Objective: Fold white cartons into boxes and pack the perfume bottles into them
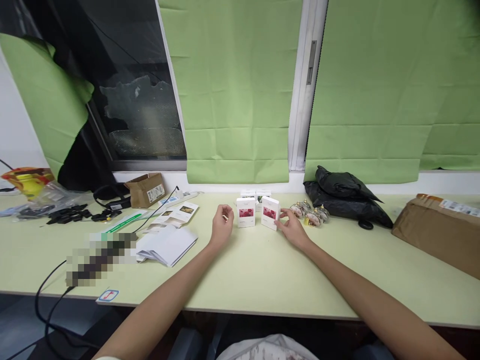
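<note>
Two small white boxes with pink flower pictures stand upright side by side in the middle of the table. My right hand (294,229) grips the right-hand white box (269,214) by its right edge, thumb at the front and fingers behind. That box is turned at a slight angle. Just left of the other white box (246,212), my left hand (222,224) is loosely curled with a gap between thumb and fingers, holding nothing. Behind this pair stand more white boxes (255,193), partly hidden. Small clear ornaments with gold tops (312,216) lie beyond my right hand.
Black plastic bags (343,197) and a large cardboard box (438,230) sit at right. At left are folded white sheets (168,245), printed cards (183,212), a small open carton (146,191), black pieces (69,215) and cables. The table's front edge (270,314) runs below my forearms.
</note>
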`<state>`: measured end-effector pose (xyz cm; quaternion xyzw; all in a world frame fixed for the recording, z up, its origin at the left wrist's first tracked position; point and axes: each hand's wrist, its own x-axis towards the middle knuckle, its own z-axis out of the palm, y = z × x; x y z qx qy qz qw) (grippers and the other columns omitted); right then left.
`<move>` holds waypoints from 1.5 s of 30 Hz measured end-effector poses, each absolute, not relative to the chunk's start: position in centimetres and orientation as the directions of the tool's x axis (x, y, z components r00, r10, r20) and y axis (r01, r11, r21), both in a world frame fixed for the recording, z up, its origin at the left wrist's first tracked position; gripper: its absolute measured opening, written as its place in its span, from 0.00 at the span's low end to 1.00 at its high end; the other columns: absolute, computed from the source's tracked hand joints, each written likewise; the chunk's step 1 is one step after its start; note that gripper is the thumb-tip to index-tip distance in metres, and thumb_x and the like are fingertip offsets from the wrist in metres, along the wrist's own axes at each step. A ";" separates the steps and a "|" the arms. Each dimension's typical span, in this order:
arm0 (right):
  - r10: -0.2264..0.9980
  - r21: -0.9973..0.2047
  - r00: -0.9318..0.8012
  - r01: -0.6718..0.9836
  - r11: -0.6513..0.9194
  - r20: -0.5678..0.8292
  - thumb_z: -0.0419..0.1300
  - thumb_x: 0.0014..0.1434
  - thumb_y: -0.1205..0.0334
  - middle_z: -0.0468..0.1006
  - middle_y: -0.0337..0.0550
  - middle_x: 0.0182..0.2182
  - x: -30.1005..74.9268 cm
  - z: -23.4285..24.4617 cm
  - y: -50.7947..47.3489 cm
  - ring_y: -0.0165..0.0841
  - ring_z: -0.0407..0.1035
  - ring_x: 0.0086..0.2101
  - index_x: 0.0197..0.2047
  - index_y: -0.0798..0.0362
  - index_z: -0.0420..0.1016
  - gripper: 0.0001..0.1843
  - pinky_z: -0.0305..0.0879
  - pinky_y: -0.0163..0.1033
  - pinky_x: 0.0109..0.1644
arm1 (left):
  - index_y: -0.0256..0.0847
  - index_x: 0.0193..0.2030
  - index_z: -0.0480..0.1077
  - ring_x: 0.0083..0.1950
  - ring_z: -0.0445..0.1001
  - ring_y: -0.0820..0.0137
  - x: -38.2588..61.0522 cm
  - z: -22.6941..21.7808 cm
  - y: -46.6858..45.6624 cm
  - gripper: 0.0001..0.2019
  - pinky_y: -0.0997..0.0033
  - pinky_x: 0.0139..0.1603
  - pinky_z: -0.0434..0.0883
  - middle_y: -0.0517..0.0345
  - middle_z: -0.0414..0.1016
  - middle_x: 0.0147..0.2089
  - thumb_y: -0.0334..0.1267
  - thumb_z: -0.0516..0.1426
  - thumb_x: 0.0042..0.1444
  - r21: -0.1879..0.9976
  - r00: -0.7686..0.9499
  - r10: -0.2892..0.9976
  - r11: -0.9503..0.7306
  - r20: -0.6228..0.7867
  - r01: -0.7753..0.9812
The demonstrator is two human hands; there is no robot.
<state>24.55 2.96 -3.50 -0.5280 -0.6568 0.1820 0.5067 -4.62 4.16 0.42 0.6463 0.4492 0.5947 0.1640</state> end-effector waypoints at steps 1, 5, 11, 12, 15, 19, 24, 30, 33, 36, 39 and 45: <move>0.877 -0.765 0.066 0.523 0.376 0.476 0.62 0.60 0.48 0.76 0.46 0.49 24.6 -3.5 3.0 0.31 0.67 0.28 0.61 0.50 0.67 0.29 0.67 0.40 0.34 | 0.44 0.44 0.65 0.40 0.70 0.70 -4.5 0.5 3.9 0.04 0.70 0.42 0.67 0.59 0.72 0.40 0.39 0.54 0.66 0.735 -0.080 0.775 -0.555 0.627 0.390; 0.881 -0.736 0.054 0.574 0.358 0.471 0.62 0.61 0.48 0.76 0.45 0.50 24.5 -3.6 2.9 0.32 0.68 0.29 0.61 0.50 0.67 0.28 0.68 0.42 0.39 | 0.44 0.43 0.65 0.31 0.64 0.72 -4.2 0.7 2.7 0.04 0.72 0.34 0.63 0.63 0.68 0.33 0.40 0.52 0.66 0.716 0.088 0.800 -0.576 0.594 0.394; 0.887 -0.723 0.036 0.595 0.352 0.461 0.60 0.62 0.48 0.76 0.45 0.50 24.4 -3.7 2.8 0.34 0.69 0.31 0.58 0.49 0.69 0.24 0.67 0.43 0.41 | 0.45 0.42 0.68 0.29 0.65 0.71 -3.7 0.0 1.6 0.06 0.72 0.33 0.61 0.65 0.68 0.29 0.35 0.51 0.63 0.622 0.412 0.809 -0.586 0.419 0.519; 0.887 -0.721 0.033 0.597 0.352 0.461 0.60 0.62 0.48 0.76 0.45 0.50 24.4 -3.8 2.8 0.34 0.69 0.31 0.56 0.49 0.70 0.23 0.67 0.43 0.41 | 0.45 0.42 0.69 0.29 0.65 0.71 -3.7 -0.2 1.5 0.06 0.72 0.33 0.60 0.65 0.68 0.28 0.34 0.52 0.62 0.600 0.453 0.806 -0.588 0.381 0.542; 0.888 -0.716 0.021 0.600 0.357 0.460 0.58 0.63 0.47 0.76 0.45 0.49 24.5 -3.8 3.0 0.35 0.69 0.31 0.51 0.50 0.73 0.19 0.66 0.43 0.42 | 0.45 0.42 0.69 0.28 0.65 0.71 -3.7 -0.5 1.4 0.06 0.72 0.32 0.60 0.65 0.68 0.28 0.33 0.52 0.61 0.549 0.508 0.801 -0.592 0.318 0.590; 0.885 -0.717 0.025 0.597 0.360 0.465 0.59 0.63 0.46 0.76 0.46 0.49 24.4 -3.8 3.0 0.34 0.68 0.31 0.49 0.50 0.73 0.19 0.66 0.44 0.43 | 0.46 0.44 0.70 0.30 0.68 0.69 -4.1 0.3 1.2 0.09 0.72 0.34 0.61 0.63 0.71 0.29 0.33 0.50 0.62 0.453 0.526 0.786 -0.617 0.323 0.644; 0.886 -0.722 0.030 0.593 0.356 0.462 0.59 0.63 0.47 0.76 0.46 0.49 24.4 -3.9 2.8 0.34 0.69 0.31 0.51 0.50 0.72 0.19 0.67 0.44 0.43 | 0.47 0.45 0.70 0.34 0.73 0.65 -6.5 2.9 1.5 0.11 0.69 0.36 0.62 0.56 0.78 0.37 0.31 0.49 0.62 0.268 0.429 0.838 -0.522 0.337 0.810; 0.887 -0.729 0.018 0.578 0.368 0.462 0.60 0.62 0.48 0.76 0.46 0.49 24.4 -4.1 2.8 0.35 0.70 0.33 0.51 0.50 0.71 0.19 0.67 0.44 0.43 | 0.40 0.49 0.72 0.55 0.75 0.45 -12.9 5.3 1.1 0.11 0.51 0.52 0.68 0.35 0.77 0.53 0.38 0.55 0.63 -0.043 0.209 0.962 -0.204 0.178 0.978; 0.887 -0.728 0.018 0.578 0.368 0.462 0.60 0.63 0.47 0.76 0.46 0.49 24.2 -4.1 2.8 0.35 0.70 0.34 0.52 0.50 0.71 0.20 0.67 0.43 0.43 | 0.36 0.54 0.72 0.63 0.68 0.37 -15.9 5.2 -0.2 0.17 0.42 0.58 0.65 0.29 0.74 0.59 0.42 0.57 0.62 -0.145 0.048 0.981 -0.021 0.190 0.989; 0.888 -0.729 0.018 0.578 0.365 0.459 0.60 0.63 0.47 0.76 0.46 0.49 24.1 -4.1 2.8 0.34 0.70 0.33 0.52 0.50 0.70 0.20 0.66 0.43 0.43 | 0.35 0.58 0.70 0.64 0.67 0.36 -17.7 4.6 -1.8 0.23 0.40 0.60 0.63 0.29 0.74 0.59 0.47 0.58 0.61 -0.142 0.005 0.995 0.009 0.100 0.990; 0.895 -0.736 0.022 0.578 0.353 0.446 0.60 0.63 0.46 0.76 0.45 0.50 24.1 -4.0 2.8 0.34 0.70 0.33 0.52 0.49 0.70 0.20 0.67 0.43 0.43 | 0.40 0.59 0.71 0.62 0.69 0.38 -17.9 3.9 -3.5 0.22 0.40 0.60 0.62 0.35 0.74 0.62 0.46 0.57 0.61 -0.076 0.069 0.996 -0.064 0.059 0.995; 0.906 -0.736 0.015 0.588 0.334 0.423 0.59 0.64 0.46 0.75 0.46 0.51 24.3 -4.2 2.9 0.34 0.70 0.33 0.56 0.50 0.68 0.23 0.66 0.43 0.43 | 0.53 0.62 0.69 0.64 0.69 0.48 -14.1 4.1 -6.6 0.23 0.49 0.62 0.65 0.51 0.71 0.67 0.45 0.60 0.59 0.293 0.411 0.911 -0.402 0.032 0.867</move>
